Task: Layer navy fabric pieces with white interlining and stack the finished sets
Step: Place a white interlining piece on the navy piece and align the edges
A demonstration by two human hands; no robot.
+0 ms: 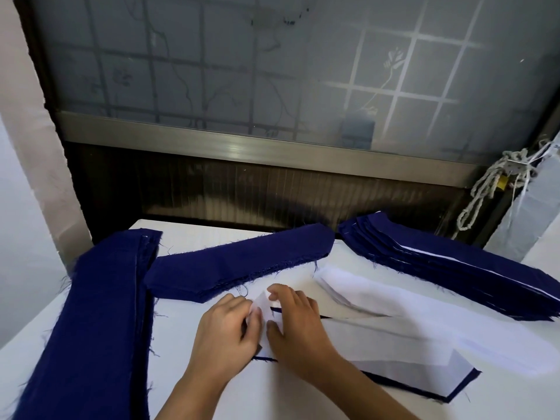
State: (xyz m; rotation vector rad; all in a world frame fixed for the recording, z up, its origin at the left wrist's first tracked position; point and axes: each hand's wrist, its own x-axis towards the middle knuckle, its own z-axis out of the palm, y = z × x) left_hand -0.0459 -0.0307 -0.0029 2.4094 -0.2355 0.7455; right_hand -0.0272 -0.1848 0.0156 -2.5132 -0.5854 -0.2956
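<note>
Left hand (227, 327): fingers curled, pinching the raised end of the interlining (378, 344). Right hand (298, 325): fingers nearly straight, lying flat on the same sheet, forefinger and thumb touching the raised end. Interlining lies on a navy piece (463, 386); only its edges show. Just beyond the right hand: loose interlining stack (363, 292). Beyond both hands: navy stack (239, 268). Left of the left hand: long navy stack (100, 313). Far right: layered sets (439, 268). All on a white table (188, 374).
</note>
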